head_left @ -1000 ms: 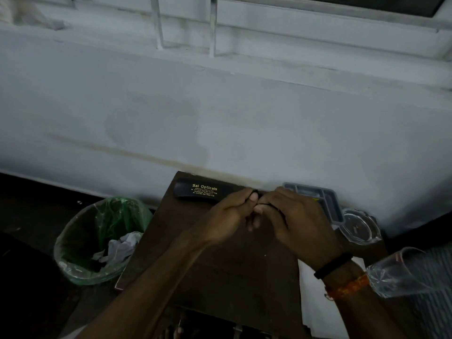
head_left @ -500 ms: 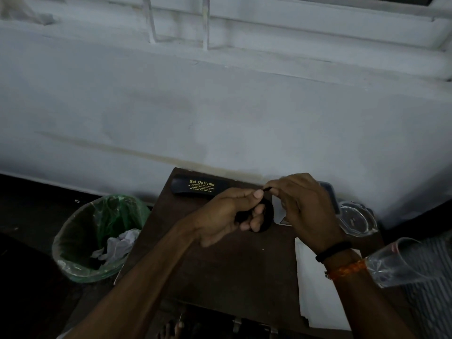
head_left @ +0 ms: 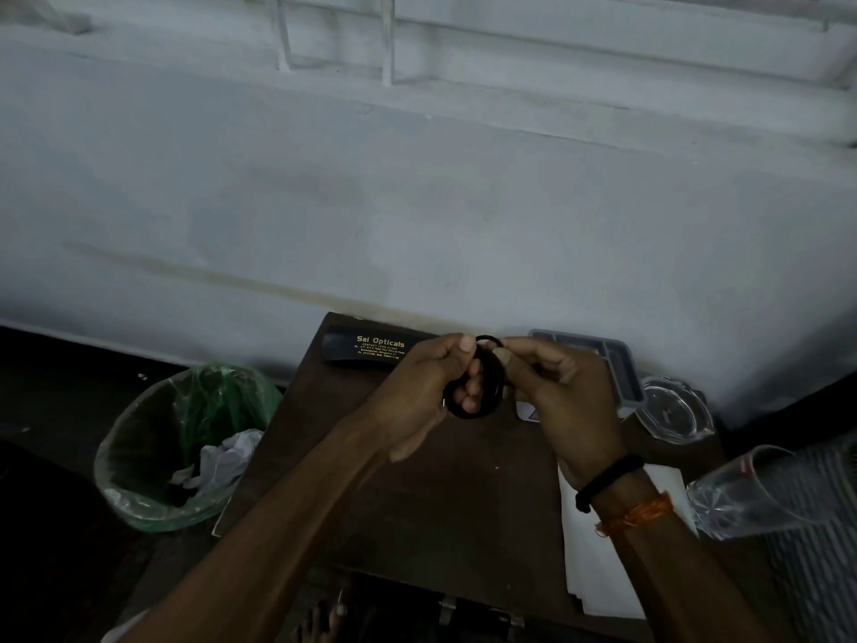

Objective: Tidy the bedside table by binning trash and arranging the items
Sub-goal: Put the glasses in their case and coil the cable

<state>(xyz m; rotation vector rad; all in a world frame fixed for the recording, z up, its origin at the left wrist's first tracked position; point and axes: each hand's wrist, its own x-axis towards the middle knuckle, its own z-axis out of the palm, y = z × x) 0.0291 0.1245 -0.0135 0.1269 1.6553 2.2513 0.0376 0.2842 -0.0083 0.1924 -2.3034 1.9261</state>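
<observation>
Above the dark wooden bedside table (head_left: 417,494), left hand (head_left: 417,392) and right hand (head_left: 556,392) now pinch the lifted black elastic band loops (head_left: 487,387), fingers curled on them; likely tray-bound next.

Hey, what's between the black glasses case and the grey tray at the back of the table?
In the head view, both hands, left and right, holding a coiled black cord, sit between the glasses case and grey tray.
</observation>
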